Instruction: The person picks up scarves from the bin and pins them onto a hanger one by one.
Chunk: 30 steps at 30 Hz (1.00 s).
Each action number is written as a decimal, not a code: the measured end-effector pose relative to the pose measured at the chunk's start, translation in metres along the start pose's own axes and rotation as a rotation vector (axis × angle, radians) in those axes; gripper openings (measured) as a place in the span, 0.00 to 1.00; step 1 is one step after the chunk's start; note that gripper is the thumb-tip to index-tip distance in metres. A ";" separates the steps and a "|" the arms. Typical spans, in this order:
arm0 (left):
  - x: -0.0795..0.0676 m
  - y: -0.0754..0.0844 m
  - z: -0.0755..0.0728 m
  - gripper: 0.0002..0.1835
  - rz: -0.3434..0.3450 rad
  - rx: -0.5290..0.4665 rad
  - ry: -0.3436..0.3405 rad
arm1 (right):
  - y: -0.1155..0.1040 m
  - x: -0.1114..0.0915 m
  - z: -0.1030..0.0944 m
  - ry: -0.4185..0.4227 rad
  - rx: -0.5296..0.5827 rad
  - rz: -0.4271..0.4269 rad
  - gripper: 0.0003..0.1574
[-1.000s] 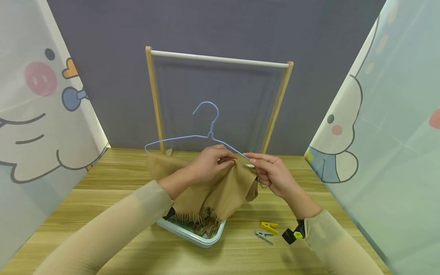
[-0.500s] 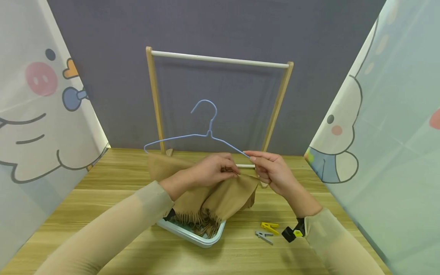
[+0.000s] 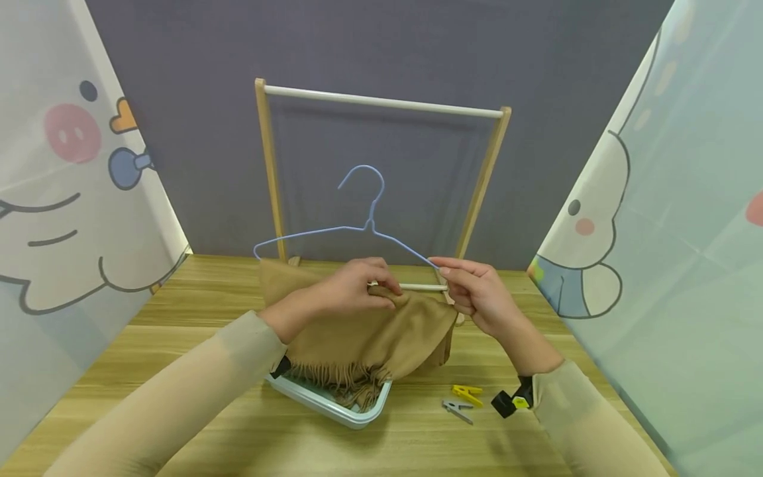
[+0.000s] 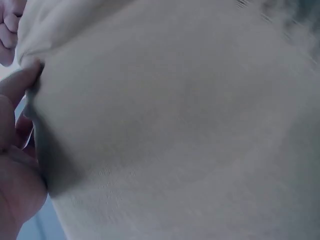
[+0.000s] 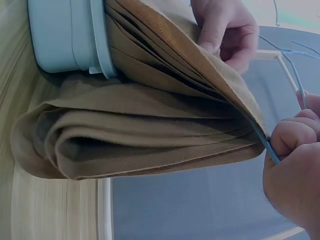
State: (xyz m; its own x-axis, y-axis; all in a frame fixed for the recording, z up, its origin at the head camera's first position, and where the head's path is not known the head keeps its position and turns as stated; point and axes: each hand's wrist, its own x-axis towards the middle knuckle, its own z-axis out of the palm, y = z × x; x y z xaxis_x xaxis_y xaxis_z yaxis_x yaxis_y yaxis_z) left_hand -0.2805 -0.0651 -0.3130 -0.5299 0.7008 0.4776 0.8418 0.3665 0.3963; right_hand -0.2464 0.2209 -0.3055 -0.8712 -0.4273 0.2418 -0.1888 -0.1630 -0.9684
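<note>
A tan fringed scarf (image 3: 334, 331) is draped over a blue wire hanger (image 3: 372, 225), its folded layers (image 5: 115, 130) around the lower bar in the right wrist view. My right hand (image 3: 483, 298) grips the hanger's right end between thumb and fingers. At the scarf's upper edge, my left hand (image 3: 357, 285) pinches the cloth, thumb in front and fingers behind in the left wrist view, where the scarf (image 4: 175, 115) fills most of the frame. The hanger's hook points up and left. Scarf fringe hangs into a pale blue plastic tub (image 3: 334, 411).
Behind the hands stands a rack with wooden side posts (image 3: 271, 172) and a white top rail (image 3: 381, 101). A yellow clothespin (image 3: 467, 393) and a grey clothespin (image 3: 457, 411) lie on the wooden table (image 3: 197, 397), right of the tub. Printed panels flank both sides.
My left hand has shifted left and slightly down, lowering the bunched upper edge of the scarf and baring the rack's lower rail. The hanger and right hand have risen slightly and moved right.
</note>
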 end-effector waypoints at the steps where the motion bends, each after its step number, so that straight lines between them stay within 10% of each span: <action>1: -0.002 -0.002 -0.002 0.07 0.010 -0.002 0.003 | 0.000 0.000 0.000 -0.003 0.002 0.002 0.27; 11: -0.007 -0.009 -0.015 0.08 -0.007 0.014 0.049 | 0.004 -0.001 0.001 -0.009 0.013 0.004 0.26; 24: -0.061 -0.036 -0.063 0.13 0.003 0.168 -0.007 | 0.000 -0.003 -0.006 0.021 0.000 -0.005 0.27; 30: -0.062 -0.044 -0.066 0.09 0.021 0.160 0.131 | 0.002 -0.004 -0.007 0.021 0.016 0.000 0.28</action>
State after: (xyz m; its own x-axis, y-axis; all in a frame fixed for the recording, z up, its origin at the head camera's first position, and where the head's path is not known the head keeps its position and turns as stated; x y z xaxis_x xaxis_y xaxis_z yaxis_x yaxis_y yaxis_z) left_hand -0.2919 -0.1650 -0.3080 -0.5119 0.6277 0.5864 0.8529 0.4525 0.2602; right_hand -0.2462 0.2281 -0.3090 -0.8802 -0.4089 0.2408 -0.1823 -0.1772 -0.9671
